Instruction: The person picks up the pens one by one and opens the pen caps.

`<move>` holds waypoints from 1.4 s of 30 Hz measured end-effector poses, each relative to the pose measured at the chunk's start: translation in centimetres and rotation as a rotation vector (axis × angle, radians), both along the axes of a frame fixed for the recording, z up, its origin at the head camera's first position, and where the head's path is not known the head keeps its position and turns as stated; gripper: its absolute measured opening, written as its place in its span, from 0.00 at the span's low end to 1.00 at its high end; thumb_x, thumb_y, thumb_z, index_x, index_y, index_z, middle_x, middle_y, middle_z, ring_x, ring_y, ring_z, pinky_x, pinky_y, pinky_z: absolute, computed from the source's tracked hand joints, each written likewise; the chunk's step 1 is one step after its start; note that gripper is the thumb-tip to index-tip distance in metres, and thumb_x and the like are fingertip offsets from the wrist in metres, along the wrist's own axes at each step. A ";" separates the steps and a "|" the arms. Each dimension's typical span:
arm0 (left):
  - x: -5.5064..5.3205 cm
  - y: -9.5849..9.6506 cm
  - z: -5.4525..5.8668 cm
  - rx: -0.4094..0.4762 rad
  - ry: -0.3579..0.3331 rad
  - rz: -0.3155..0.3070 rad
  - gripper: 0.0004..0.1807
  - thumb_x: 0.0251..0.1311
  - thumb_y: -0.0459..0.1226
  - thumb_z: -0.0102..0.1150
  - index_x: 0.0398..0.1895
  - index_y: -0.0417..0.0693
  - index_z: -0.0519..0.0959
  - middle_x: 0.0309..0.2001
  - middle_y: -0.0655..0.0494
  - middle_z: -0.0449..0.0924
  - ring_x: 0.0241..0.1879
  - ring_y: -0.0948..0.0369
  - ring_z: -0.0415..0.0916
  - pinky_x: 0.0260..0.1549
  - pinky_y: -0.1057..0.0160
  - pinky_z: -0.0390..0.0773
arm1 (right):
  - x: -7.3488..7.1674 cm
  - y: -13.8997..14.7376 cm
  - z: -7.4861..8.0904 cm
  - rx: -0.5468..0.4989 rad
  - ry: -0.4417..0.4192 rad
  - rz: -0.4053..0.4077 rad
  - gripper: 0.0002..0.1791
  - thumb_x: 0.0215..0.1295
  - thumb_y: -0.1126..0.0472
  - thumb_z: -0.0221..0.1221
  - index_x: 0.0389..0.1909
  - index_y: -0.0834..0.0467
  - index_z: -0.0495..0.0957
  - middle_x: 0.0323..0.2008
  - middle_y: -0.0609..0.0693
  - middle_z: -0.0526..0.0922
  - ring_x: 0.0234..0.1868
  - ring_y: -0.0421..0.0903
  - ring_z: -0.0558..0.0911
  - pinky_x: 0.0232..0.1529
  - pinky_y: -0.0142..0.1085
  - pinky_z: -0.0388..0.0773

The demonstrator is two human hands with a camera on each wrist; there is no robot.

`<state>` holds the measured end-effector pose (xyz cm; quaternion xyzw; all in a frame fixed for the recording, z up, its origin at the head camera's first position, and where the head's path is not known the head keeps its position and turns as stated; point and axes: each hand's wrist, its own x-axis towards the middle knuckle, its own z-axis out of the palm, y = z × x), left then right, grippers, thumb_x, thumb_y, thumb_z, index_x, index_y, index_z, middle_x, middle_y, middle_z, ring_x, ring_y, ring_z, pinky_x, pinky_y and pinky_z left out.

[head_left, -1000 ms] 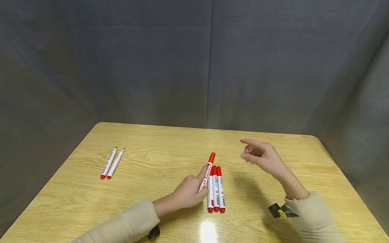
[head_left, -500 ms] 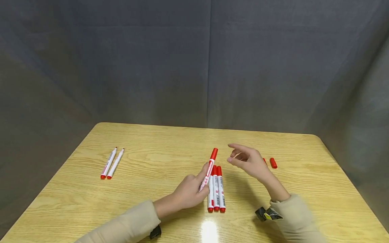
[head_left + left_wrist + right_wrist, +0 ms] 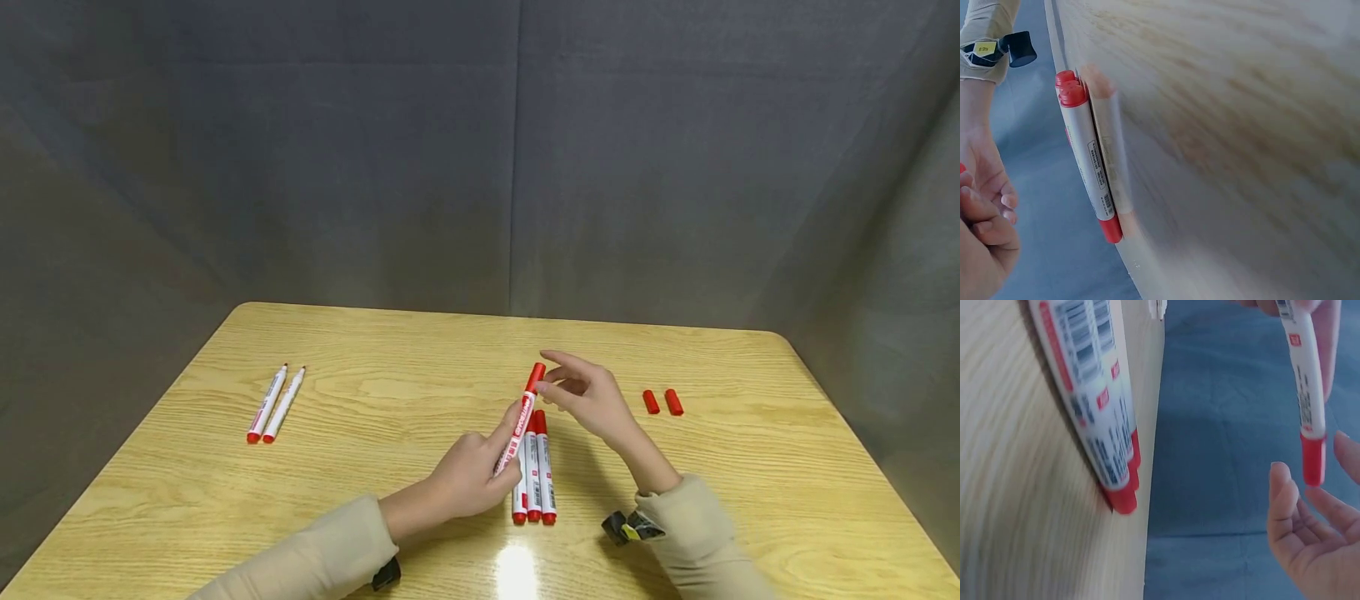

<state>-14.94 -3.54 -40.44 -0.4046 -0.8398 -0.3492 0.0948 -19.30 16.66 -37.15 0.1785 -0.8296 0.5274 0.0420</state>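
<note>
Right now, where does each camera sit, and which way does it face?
Head: worn on the head, facing forward and down at the table; left hand, right hand and sleeves show.
Left wrist: on that wrist, looking low across the table at the marker row; both hands show at left.
Right wrist: on that wrist, looking past the marker row toward the held marker; right hand lower right, left hand above.
Both wrist views share the marker row.

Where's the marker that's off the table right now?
In the head view, the capped marker is just right of centre, in the left hand, raised over the row of three markers, its red cap beside the right hand.
</note>
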 end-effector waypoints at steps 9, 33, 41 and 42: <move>0.1 0.4 0.2 0.055 0.081 0.004 0.36 0.53 0.33 0.48 0.67 0.31 0.53 0.09 0.68 0.54 0.07 0.78 0.45 0.05 0.79 0.51 | 0.2 -1.3 0.1 -0.135 0.013 -0.051 0.19 0.61 0.65 0.59 0.53 0.66 0.74 0.27 0.56 0.80 0.24 0.42 0.76 0.29 0.37 0.77; 0.1 0.5 2.0 0.302 -0.111 -0.083 0.33 0.54 0.27 0.51 0.65 0.30 0.58 0.09 0.62 0.61 0.09 0.78 0.50 0.06 0.77 0.57 | 0.8 -2.6 1.4 -0.611 -0.027 -0.114 0.11 0.58 0.77 0.54 0.42 0.68 0.79 0.21 0.44 0.80 0.22 0.36 0.76 0.27 0.27 0.74; 0.2 0.3 3.0 0.381 -0.125 -0.126 0.30 0.54 0.25 0.51 0.63 0.28 0.60 0.12 0.62 0.59 0.12 0.76 0.51 0.08 0.75 0.57 | 1.0 -2.9 2.3 -0.753 -0.008 -0.057 0.21 0.59 0.79 0.51 0.33 0.50 0.83 0.22 0.45 0.81 0.22 0.37 0.77 0.28 0.27 0.75; 0.2 0.3 3.2 0.388 -0.131 -0.129 0.30 0.54 0.24 0.51 0.63 0.28 0.61 0.12 0.61 0.58 0.12 0.75 0.51 0.08 0.75 0.57 | 1.1 -2.9 2.4 -0.775 -0.006 -0.053 0.20 0.59 0.79 0.51 0.34 0.51 0.83 0.22 0.45 0.81 0.23 0.37 0.77 0.28 0.27 0.75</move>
